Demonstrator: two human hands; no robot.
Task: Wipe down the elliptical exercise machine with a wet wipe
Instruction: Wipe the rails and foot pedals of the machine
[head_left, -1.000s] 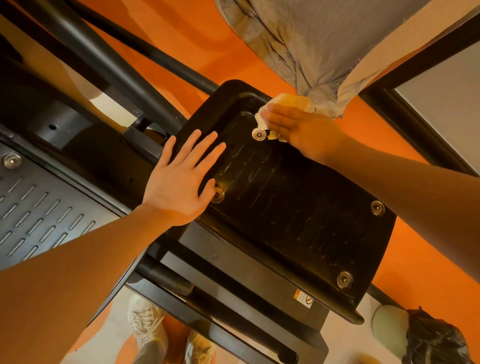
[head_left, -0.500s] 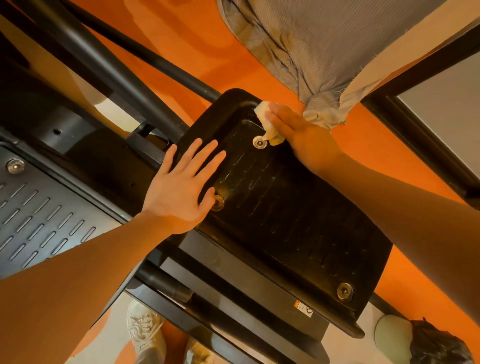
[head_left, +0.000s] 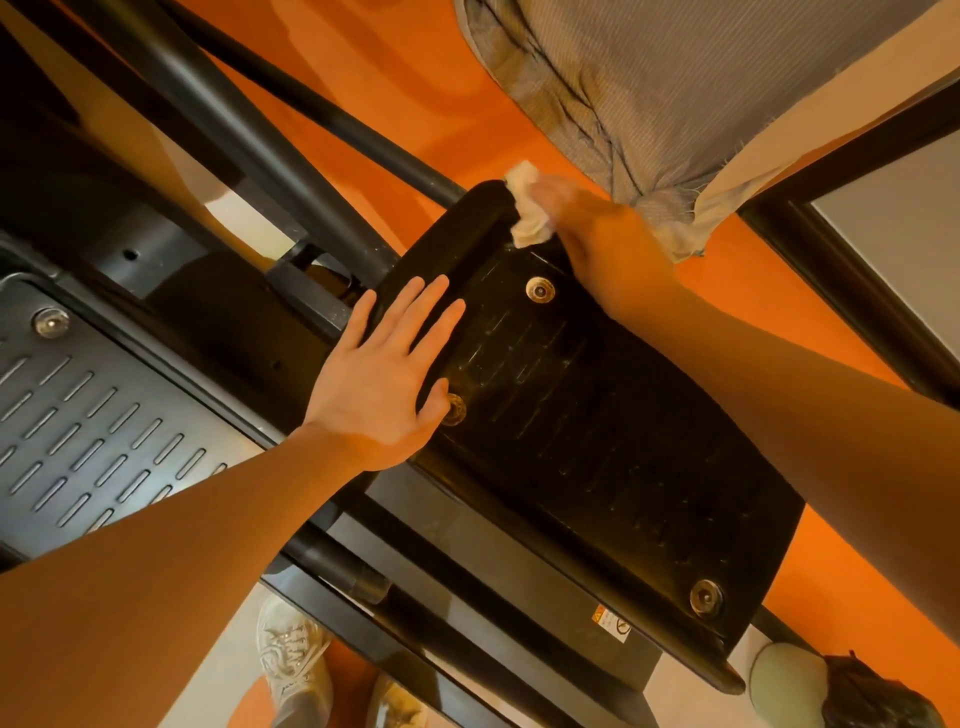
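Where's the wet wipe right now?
Upper middle of the head view: the wet wipe is under the right hand, on the black pedal's far rim.

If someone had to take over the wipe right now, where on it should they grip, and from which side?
Judging from this view, pinch the bunched end of the wipe that sticks out past the right hand, above the pedal's far rim. Come from the far left: that lump stands free of the rim, while the rest lies under the fingers against the pedal.
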